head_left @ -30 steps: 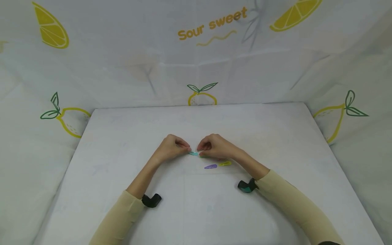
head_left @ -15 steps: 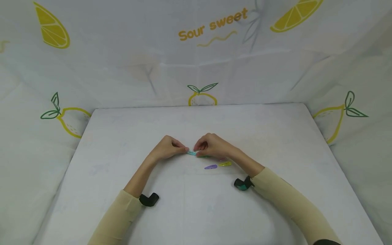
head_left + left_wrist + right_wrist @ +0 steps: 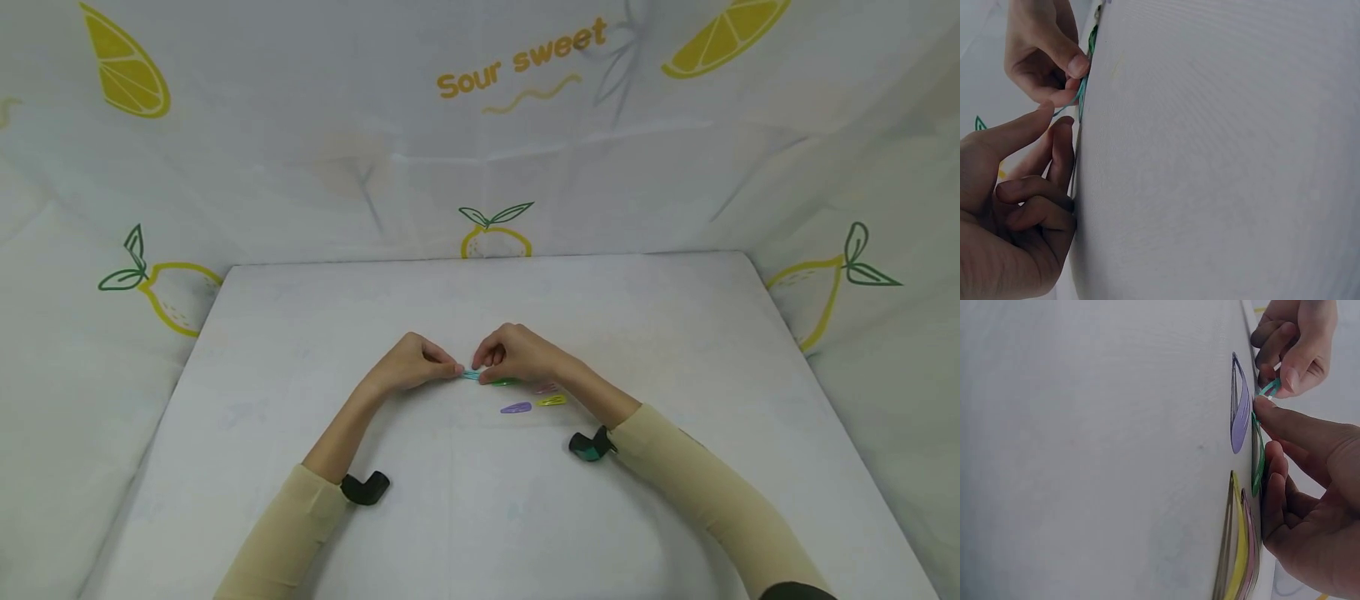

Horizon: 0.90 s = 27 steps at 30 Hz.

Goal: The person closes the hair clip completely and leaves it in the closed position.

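Note:
A teal snap hair clip (image 3: 471, 375) lies between the two hands, just above or on the white table. My left hand (image 3: 411, 363) pinches one end between thumb and finger. The right hand (image 3: 521, 353) pinches the other end. In the left wrist view, the clip's (image 3: 1080, 100) thin parts stand apart toward the left fingertips. Partly under the right hand lies a green hair clip (image 3: 1259, 465). Nearer the front are a purple hair clip (image 3: 516, 408) and a yellow one (image 3: 552, 401). A pink hair clip (image 3: 1249, 540) sits beside the yellow one, below the right wrist.
The white tabletop (image 3: 450, 517) spreads around both arms. White cloth with lemon prints (image 3: 495, 242) hangs behind and at the sides. Dark wrist cameras (image 3: 365, 489) stick out from both sleeves.
My right hand has moved a little left, onto the near end of the teal hair clip. More of the green and pink hair clips shows now. The left hand has shifted slightly left.

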### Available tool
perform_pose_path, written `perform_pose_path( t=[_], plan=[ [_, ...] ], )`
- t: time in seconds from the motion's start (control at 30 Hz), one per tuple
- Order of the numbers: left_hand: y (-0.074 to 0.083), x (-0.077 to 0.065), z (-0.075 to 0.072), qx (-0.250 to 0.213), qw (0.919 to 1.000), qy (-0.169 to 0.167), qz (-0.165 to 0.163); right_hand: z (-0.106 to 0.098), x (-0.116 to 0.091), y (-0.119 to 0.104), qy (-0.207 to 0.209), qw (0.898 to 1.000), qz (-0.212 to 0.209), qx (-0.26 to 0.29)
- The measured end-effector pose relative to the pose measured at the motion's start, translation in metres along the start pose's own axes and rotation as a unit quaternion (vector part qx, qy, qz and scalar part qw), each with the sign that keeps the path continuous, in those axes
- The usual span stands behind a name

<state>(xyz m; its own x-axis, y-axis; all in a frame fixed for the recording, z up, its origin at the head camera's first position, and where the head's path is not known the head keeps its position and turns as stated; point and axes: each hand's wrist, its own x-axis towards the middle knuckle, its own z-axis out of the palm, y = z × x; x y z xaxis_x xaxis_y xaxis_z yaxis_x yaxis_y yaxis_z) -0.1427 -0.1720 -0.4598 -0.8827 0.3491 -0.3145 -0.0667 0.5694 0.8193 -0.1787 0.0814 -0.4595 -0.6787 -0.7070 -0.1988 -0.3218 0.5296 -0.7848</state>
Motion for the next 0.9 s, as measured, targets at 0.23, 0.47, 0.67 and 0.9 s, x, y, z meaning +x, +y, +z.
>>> perform_pose_path(
  t=[0.23, 0.47, 0.67, 0.9],
  plan=[
    [-0.0002, -0.0006, 0.0011, -0.003, 0.9999, -0.008, 0.006, 0.0007, 0.0001, -0.0011, 0.0, 1.0, -0.004, -0.004],
    [0.0022, -0.0022, 0.0021, -0.007, 0.9998, -0.012, 0.016, 0.0015, -0.0011, 0.0004, 0.005, 1.0, -0.002, -0.008],
    [0.0032, -0.0036, 0.0023, -0.015, 0.9997, -0.012, 0.016, 0.0014, -0.0015, 0.0002, 0.001, 1.0, -0.008, -0.005],
    [0.004, -0.0052, 0.006, -0.012, 0.9998, -0.005, 0.013, 0.0011, -0.0033, -0.0021, 0.002, 1.0, -0.021, 0.01]
  ],
)
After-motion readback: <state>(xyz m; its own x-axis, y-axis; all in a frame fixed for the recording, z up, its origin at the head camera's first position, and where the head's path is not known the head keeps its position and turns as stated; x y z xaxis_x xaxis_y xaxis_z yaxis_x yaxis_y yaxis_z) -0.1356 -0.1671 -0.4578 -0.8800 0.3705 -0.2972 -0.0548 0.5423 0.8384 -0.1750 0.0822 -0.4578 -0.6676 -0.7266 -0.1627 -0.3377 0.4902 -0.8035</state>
